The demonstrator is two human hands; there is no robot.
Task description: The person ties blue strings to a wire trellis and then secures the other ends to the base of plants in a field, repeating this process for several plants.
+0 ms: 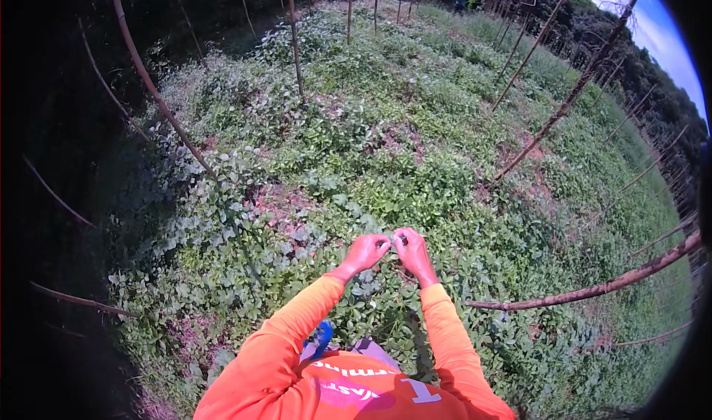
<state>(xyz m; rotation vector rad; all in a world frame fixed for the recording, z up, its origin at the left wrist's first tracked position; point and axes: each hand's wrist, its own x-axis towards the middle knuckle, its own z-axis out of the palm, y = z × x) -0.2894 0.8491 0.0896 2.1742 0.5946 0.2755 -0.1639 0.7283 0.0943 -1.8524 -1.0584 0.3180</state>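
My left hand (367, 251) and my right hand (410, 253) meet in front of my body, fingertips bent and pinched nearly together. Between them is a small greenish plant piece (391, 242), too small and blurred to name more exactly. Both hands are held above low leafy plants (356, 303). Long orange sleeves cover my arms down to the wrists. Broad, greyish-green lobed leaves (356, 211) spread just beyond my fingers.
Slanting wooden poles stand around me: one close on the right (589, 292), one farther right (562, 108), another on the left (156, 94). Bare reddish soil (281, 203) shows through the leaves. A blue item (321, 336) is by my legs. Far off is a person in a white hat (461, 0).
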